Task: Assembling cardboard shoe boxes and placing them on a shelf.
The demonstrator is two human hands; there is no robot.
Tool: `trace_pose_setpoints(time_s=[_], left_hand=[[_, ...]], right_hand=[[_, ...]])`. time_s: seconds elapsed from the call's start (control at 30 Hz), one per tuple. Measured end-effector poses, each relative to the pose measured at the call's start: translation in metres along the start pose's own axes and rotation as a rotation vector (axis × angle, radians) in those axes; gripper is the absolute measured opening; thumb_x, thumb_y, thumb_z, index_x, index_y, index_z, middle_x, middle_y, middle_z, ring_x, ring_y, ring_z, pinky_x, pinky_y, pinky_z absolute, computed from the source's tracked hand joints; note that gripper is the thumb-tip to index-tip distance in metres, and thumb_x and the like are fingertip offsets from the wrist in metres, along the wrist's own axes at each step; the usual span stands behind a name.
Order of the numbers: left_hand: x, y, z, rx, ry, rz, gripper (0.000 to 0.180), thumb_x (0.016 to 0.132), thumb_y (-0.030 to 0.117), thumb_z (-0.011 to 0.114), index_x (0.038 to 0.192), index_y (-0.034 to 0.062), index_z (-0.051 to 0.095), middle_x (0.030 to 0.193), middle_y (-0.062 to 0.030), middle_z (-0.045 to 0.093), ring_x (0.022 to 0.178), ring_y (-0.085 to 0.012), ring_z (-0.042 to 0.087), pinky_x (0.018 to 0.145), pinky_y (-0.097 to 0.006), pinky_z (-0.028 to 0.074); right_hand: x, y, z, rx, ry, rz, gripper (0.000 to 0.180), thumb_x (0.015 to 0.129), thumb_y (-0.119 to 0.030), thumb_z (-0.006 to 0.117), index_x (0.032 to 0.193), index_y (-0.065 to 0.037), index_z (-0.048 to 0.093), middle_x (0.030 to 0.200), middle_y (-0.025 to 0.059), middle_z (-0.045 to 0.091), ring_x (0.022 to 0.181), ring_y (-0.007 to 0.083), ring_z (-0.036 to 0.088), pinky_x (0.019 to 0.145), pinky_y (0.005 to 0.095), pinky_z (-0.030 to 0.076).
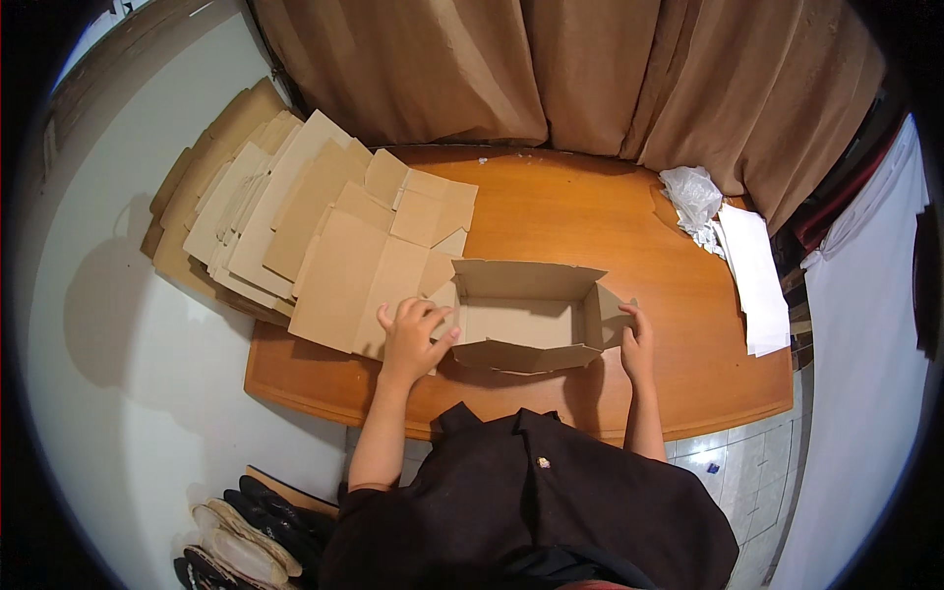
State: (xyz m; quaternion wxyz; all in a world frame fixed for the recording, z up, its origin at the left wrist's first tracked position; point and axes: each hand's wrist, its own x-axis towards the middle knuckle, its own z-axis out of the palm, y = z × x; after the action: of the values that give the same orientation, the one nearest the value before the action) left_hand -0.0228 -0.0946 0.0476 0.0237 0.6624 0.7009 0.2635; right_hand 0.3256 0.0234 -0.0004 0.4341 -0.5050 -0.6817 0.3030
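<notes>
Left hand (417, 334): partly open, fingers bent and spread, thumb apart; nothing seen in its grasp. It is at the left end flap of the cardboard box; contact cannot be told. Right hand (637, 339): fingers bent, at the right end flap (614, 317); cannot tell whether the flap is gripped.

Cardboard box (526, 323): between the two hands, on the wooden table (688, 383). Walls raised, top open, interior visible; long sides run from one hand toward the other.

Left of and beyond the left hand: overlapping flattened cardboard pieces (339, 275), the nearest just beside that hand. Right of and beyond the right hand: white sheets (755, 285) at the table edge, with a clear plastic bag (693, 194) farther out. Beyond both hands: brown curtain (433, 69). Below the left hand, well apart: shoes (280, 506).
</notes>
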Motion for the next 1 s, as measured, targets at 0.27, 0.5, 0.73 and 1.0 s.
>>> trace_pose_setpoints(time_s=[0.27,0.5,0.73,1.0], left_hand=[[0.024,0.004,0.016,0.238,-0.385,-0.366,0.066,0.075,0.046,0.064,0.127,0.0100,0.046,0.117,-0.0135,0.053,0.120,-0.0281,0.042,0.100,-0.067,0.005],[0.073,0.045,0.035,0.158,0.037,-0.022,0.080,0.073,0.037,0.070,0.139,0.0166,0.028,0.127,-0.0125,0.043,0.126,-0.0277,0.033,0.100,-0.068,0.012],[0.072,0.035,0.063,0.094,-0.129,0.147,0.069,0.075,0.038,0.068,0.134,0.0181,0.039,0.131,-0.0056,0.045,0.126,-0.0249,0.035,0.098,-0.068,0.013],[0.038,0.003,0.065,-0.197,-0.385,0.149,0.029,0.086,0.032,0.055,0.106,0.0123,0.064,0.110,-0.0059,0.062,0.109,-0.0210,0.053,0.103,-0.050,0.025]], right_hand=[[-0.001,-0.029,0.006,-0.188,-0.113,-0.083,0.047,0.072,0.000,0.059,0.117,-0.003,0.050,0.121,0.0158,0.050,0.113,0.0306,0.049,0.095,0.0362,0.039],[0.000,-0.056,-0.002,-0.273,-0.203,0.005,0.085,0.058,-0.018,0.081,0.130,-0.002,0.039,0.130,0.0178,0.043,0.118,0.0325,0.044,0.096,0.0373,0.040],[-0.004,-0.040,0.006,-0.233,-0.127,-0.041,0.081,0.068,-0.021,0.075,0.134,0.000,0.033,0.130,0.0205,0.043,0.120,0.0327,0.043,0.097,0.0368,0.038],[-0.004,-0.032,0.013,0.479,-0.028,0.262,0.049,0.090,-0.019,0.052,0.134,-0.006,0.036,0.124,0.0177,0.050,0.116,0.0225,0.047,0.098,0.0352,0.035]])
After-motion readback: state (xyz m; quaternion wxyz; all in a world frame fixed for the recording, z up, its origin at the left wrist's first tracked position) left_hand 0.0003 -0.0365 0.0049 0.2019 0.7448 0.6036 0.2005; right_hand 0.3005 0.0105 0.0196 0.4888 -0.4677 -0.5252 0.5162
